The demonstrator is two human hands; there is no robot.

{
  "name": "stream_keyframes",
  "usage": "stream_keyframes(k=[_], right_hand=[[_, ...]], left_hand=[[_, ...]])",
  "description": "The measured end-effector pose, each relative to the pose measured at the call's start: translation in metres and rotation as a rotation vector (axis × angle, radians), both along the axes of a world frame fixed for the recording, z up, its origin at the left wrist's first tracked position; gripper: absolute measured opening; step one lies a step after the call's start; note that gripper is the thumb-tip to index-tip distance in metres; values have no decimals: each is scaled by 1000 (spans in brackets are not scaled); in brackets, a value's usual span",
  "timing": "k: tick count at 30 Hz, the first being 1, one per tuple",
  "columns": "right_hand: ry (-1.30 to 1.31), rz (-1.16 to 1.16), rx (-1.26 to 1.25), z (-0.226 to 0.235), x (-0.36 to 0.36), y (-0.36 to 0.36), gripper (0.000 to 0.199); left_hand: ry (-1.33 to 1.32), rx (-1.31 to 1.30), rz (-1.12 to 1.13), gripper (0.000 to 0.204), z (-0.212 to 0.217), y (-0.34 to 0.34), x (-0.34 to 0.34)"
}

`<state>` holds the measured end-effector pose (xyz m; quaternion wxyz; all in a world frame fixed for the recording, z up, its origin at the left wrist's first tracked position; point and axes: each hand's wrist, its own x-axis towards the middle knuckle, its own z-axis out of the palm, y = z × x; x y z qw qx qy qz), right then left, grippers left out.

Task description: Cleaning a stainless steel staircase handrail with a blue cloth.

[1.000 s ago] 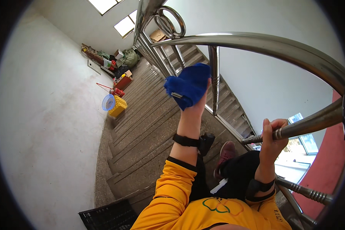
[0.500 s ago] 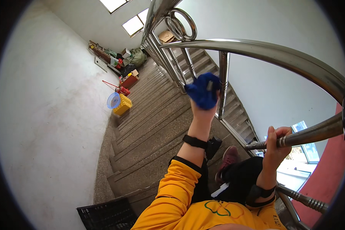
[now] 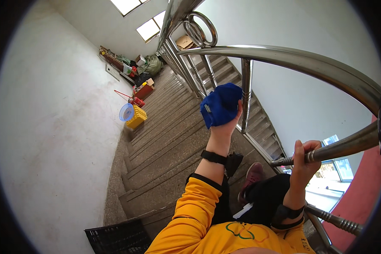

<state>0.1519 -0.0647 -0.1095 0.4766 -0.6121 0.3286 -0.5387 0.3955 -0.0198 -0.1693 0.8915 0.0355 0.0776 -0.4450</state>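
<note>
Speckled grey-brown stone stairs (image 3: pixel 156 165) before me; a person's left hand (image 3: pixel 227 127) grips crumpled blue cloth (image 3: pixel 221 103), fingers hidden; the right hand (image 3: pixel 305 160) wraps around a ridged steel bar (image 3: pixel 351 144).

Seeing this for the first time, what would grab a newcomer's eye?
First, the bright blue cloth in the left grip, near the centre. Then the right grip, around a metal bar at right. Farther off, a yellow crate and a light-blue basin stand out by the left wall.
</note>
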Motion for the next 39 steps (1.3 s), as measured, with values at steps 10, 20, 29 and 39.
stream_keyframes(k=[10, 20, 29, 39], right_hand=[[16, 7, -13, 0, -3, -2, 23], [23, -21, -9, -5, -7, -5, 24], [24, -17, -85, -6, -3, -8, 22], [13, 18, -82, 2, 1, 0, 21]], left_hand=[[7, 188, 97, 34, -18, 3, 17], [-24, 745, -237, 34, -87, -21, 9], [-2480, 1163, 775, 20, -17, -13, 20], [-1505, 824, -153, 4, -114, -8, 44]])
